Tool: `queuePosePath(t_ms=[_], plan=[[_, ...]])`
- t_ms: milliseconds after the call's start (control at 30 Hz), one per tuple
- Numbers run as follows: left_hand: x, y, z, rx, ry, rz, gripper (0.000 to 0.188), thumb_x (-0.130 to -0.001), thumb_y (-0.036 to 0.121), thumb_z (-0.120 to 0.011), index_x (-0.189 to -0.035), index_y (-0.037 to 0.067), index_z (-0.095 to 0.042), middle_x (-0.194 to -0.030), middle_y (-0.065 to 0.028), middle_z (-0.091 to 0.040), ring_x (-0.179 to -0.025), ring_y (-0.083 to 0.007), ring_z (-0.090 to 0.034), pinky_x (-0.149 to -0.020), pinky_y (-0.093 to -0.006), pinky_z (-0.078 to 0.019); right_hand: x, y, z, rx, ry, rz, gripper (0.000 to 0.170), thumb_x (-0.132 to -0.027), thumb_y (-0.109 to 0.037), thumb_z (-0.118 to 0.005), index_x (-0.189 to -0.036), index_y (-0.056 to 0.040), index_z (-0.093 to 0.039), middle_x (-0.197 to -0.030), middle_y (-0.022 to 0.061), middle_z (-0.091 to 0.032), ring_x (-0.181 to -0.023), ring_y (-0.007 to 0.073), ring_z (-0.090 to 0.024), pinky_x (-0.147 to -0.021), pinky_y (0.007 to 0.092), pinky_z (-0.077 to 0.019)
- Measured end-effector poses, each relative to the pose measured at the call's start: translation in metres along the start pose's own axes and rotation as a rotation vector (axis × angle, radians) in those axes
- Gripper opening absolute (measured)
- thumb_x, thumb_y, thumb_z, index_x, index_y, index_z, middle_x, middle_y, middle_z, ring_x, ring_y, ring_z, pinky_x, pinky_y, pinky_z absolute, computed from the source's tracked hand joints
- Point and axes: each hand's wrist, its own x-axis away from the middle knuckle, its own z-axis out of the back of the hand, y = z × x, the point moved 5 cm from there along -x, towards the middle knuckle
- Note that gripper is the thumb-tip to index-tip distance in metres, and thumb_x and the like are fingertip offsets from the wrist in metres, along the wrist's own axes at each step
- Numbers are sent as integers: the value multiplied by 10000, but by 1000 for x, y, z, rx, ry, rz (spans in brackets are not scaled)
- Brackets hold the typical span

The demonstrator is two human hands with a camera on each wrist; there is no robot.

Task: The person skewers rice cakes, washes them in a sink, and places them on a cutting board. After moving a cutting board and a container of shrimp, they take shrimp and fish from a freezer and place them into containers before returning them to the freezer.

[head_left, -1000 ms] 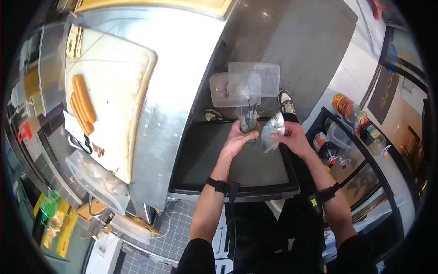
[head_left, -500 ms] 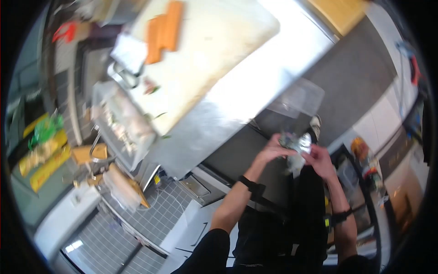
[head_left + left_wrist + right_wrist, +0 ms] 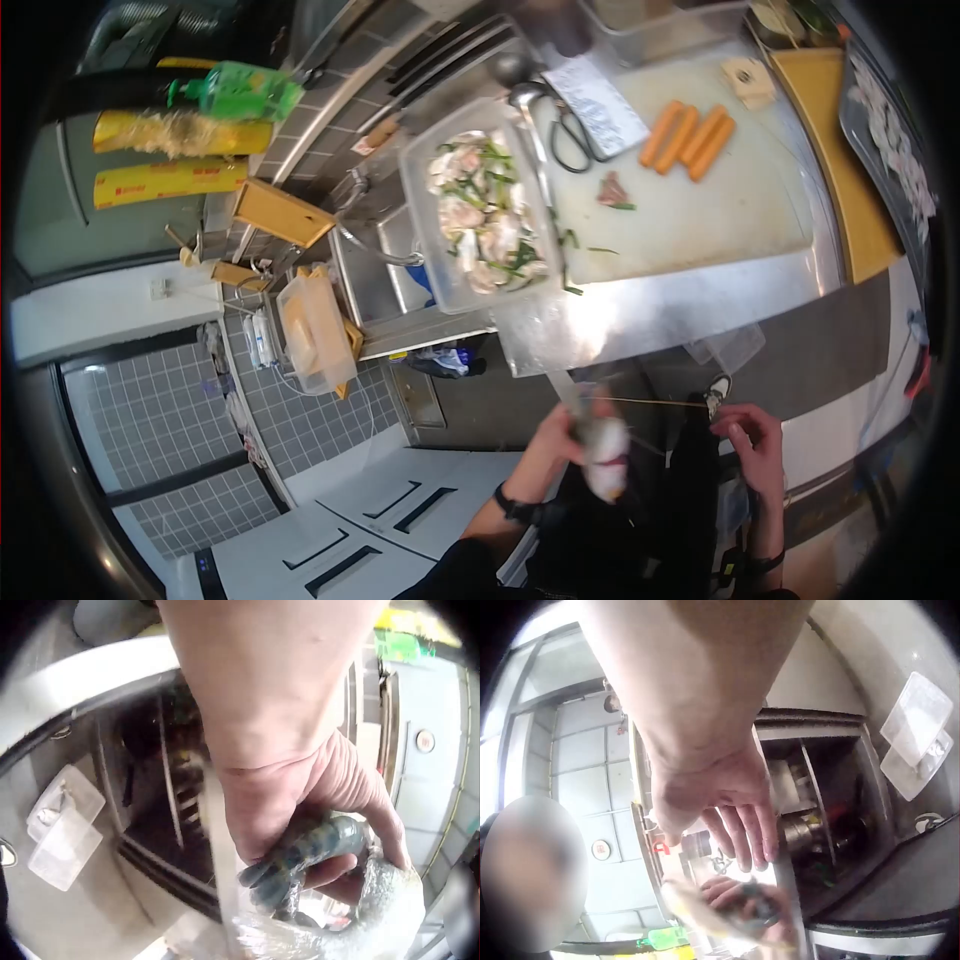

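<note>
My left hand grips a grey-blue shrimp with a banded shell, its tail fan beside the thumb. A silvery fish, blurred in the head view, is held in the same hand. In the left wrist view the fish's shiny body lies under the fingers, partly hidden. A long thin feeler stretches from the shrimp toward the right. My right hand is apart from them, holding nothing, its fingers loosely bent.
The metal counter ahead carries a white cutting board with several sausages, scissors and a clear tub of pale meat with green pieces. Left of it is a sink. Clear plastic containers lie on the floor.
The fish has passed from my right hand to my left, which also keeps the shrimp. My right hand has let go and moved away. The head view has turned left toward the sink.
</note>
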Motion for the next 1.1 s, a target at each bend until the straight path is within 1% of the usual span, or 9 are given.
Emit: queuePosePath(t_ms=[100, 233, 433, 500, 633, 833, 900, 1033, 1100], plan=[[50, 108, 12, -13, -175, -453, 584, -830, 328, -844, -1327, 121, -618, -1021, -91, -686, -827, -244, -674, -655, -406, -567, -19, 40, -1, 273, 88, 8, 196, -1023, -66, -677, -1182, 39, -724, -923, 113, -787, -890, 168, -755, -854, 314, -578], [146, 217, 83, 46, 883, -652, 565, -864, 263, -820, -1366, 82, -634, -1268, -115, -719, -1166, -339, -696, -972, -489, -591, -29, 91, -3, 319, 113, -135, 148, -1038, -74, -682, -1126, 41, -716, -891, 93, -775, -845, 136, -733, -818, 303, -575], [147, 400, 255, 14, 511, -548, 429, -1023, 284, -745, -1348, 31, -625, -1167, -143, -732, -1092, -273, -718, -1008, -451, -586, -34, 164, 2, 255, 94, -245, 196, -1076, -89, -618, -1187, 58, -687, -940, 104, -771, -889, 161, -758, -834, 316, -603], [97, 418, 222, -246, 685, -628, 554, -1013, 289, -766, -1409, -40, -559, -1267, -178, -681, -1210, -297, -670, -1082, -458, -557, -40, 186, 19, 303, 105, -334, 184, -1039, -60, -597, -1154, 41, -699, -929, 105, -783, -851, 162, -764, -800, 336, -611], [79, 398, 186, -289, 1147, -511, 687, -1047, 217, -727, -1547, -103, -381, -1575, -244, -436, -1489, -358, -440, -1234, -473, -443, -39, 275, 105, 620, 188, -343, 197, -970, -117, -624, -1025, 31, -742, -861, 194, -777, -813, 314, -783, -787, 418, -616], [98, 212, 43, -1219, 1064, -494, 412, -1055, 176, -657, -1422, 50, -518, -1240, -151, -622, -1139, -245, -603, -1017, -373, -514, -57, 445, 218, 718, 590, -516, 302, -981, -240, -651, -1109, 20, -734, -1130, 309, -734, -1070, 504, -696, -940, 539, -572], [138, 150, 70, -1268, 1050, -254, 315, -1053, 241, -653, -1321, 93, -576, -1108, -91, -626, -995, -173, -587, -901, -321, -509, -84, 501, 239, 565, 700, -467, 386, -1007, -267, -648, -1220, 55, -679, -1271, 362, -666, -1165, 525, -655, -992, 560, -551], [82, 28, 62, -797, 1205, -92, 654, -1021, 429, -721, -1578, 203, -465, -1608, -146, -522, -1224, -342, -615, -1089, -550, -472, -145, 574, 267, 572, 1053, -437, 552, -1011, -241, -650, -1432, 104, -557, -1141, 347, -718, -1164, 480, -689, -998, 546, -544], [39, -6, 73, -900, 1422, -291, 453, -1093, 479, -553, -1336, 98, -578, -1264, -107, -595, -1187, -235, -554, -1074, -473, -446, -176, 609, 276, 505, 1196, -452, 518, -1019, -273, -670, -1410, 61, -609, -1190, 329, -721, -1204, 463, -684, -1026, 539, -531]])
